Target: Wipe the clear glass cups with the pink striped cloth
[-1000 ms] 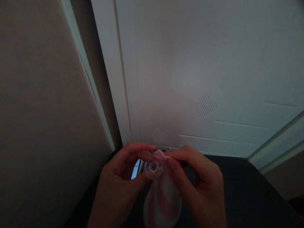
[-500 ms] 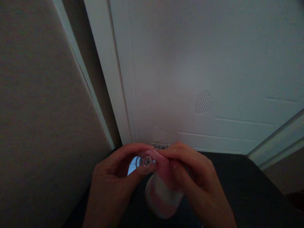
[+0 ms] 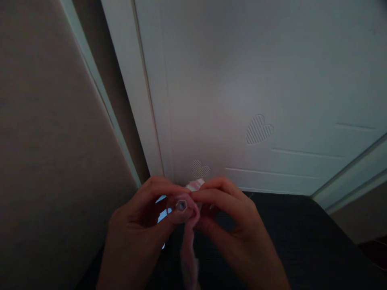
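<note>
Fingers and thumb of my left hand (image 3: 136, 229) close around a clear round plastic piece (image 3: 173, 213) with a hexagonal centre, which faces me end-on. A soft pink-and-white strip of cloth (image 3: 189, 245) curls over the right side of this piece and hangs down edge-on between my hands. At the piece's upper right, my right hand (image 3: 236, 225) pinches the strip. A paler part of it shows above the fingertips. How far the strip goes around the plastic is hidden by my fingers.
Behind my left hand glows part of a lit screen (image 3: 162, 215). Below lies a dark tabletop (image 3: 290, 233). A white panel (image 3: 223, 96) with engraved hearts stands behind it, and a beige wall (image 3: 54, 145) rises on the left.
The strip has turned from showing its broad striped side to hanging thin and edge-on. My right hand has shifted left and its fingers are higher around the strip. My left hand moved slightly left.
</note>
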A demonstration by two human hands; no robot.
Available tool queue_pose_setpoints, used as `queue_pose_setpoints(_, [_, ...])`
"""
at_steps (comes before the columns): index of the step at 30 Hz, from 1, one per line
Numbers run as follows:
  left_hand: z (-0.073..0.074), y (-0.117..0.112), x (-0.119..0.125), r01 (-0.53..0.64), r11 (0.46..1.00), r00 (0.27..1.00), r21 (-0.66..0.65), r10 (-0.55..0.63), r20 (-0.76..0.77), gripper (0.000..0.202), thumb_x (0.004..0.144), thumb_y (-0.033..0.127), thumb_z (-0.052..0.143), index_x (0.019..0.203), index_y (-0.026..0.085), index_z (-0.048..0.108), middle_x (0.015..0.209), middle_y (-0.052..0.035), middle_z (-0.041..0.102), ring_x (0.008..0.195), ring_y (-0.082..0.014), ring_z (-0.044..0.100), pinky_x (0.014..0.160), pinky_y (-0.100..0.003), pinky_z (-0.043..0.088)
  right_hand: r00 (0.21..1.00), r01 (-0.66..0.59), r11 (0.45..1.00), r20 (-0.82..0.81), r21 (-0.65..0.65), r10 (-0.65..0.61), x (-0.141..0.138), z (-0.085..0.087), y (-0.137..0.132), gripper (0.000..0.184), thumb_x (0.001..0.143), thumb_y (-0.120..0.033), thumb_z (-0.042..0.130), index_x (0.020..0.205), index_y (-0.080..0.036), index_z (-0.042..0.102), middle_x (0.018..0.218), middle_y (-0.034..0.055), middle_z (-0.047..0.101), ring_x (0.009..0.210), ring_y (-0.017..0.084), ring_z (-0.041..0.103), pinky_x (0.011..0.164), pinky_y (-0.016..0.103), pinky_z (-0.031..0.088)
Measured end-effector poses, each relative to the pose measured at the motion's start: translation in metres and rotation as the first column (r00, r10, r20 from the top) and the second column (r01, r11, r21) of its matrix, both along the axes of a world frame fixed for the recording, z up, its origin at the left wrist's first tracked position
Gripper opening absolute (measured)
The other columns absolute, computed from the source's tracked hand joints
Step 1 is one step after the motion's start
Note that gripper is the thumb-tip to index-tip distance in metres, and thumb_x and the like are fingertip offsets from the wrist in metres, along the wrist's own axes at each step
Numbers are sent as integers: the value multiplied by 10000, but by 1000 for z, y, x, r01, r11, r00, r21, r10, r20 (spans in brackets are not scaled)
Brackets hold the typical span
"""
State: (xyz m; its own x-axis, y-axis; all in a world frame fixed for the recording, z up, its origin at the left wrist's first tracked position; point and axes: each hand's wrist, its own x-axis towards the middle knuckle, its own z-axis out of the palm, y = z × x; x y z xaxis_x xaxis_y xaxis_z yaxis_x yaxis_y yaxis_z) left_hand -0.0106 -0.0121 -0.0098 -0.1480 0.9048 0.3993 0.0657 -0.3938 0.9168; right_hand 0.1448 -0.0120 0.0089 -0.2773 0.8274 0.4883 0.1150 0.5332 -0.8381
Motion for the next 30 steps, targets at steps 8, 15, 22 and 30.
queue_pose_setpoints(8, [3, -2, 1, 11, 998, 999, -69, -8, 47, 98, 729, 220, 755, 713, 265, 669, 644, 95, 697, 549, -74, 617, 478, -102, 465, 996, 61, 996, 62, 68, -65, -4, 0, -1, 350, 797, 31, 653, 1020, -233, 713, 964, -19, 561, 817, 92, 585, 710, 193, 477])
queue_pose_setpoints(15, [3, -6, 1, -56, 998, 998, -15, 56, -37, 107, 728, 225, 760, 763, 291, 683, 680, 112, 687, 640, -60, 631, 565, -62, 464, 981, 135, 980, 118, 144, -153, -5, -3, -3, 329, 792, 55, 628, 1000, -196, 676, 946, -29, 555, 860, 103, 571, 751, 229, 444])
queue_pose_setpoints(22, [-2, -8, 1, -56, 998, 991, 15, 58, -121, 95, 769, 230, 729, 756, 284, 652, 724, 107, 617, 680, -70, 579, 608, -84, 448, 969, 128, 981, 191, 146, -155, 0, 1, -8, 311, 824, 9, 615, 1045, -206, 651, 1015, -8, 548, 934, 121, 557, 833, 245, 436])
queue_pose_setpoints(30, [-3, -12, 2, -93, 995, 995, 38, 95, -31, 141, 767, 143, 689, 722, 258, 621, 1061, 84, 551, 973, -117, 554, 786, -128, 436, 960, 86, 979, 248, 185, -131, 6, 3, -5, 356, 798, -20, 671, 1099, -207, 636, 1170, 13, 581, 1107, 164, 518, 988, 287, 387])
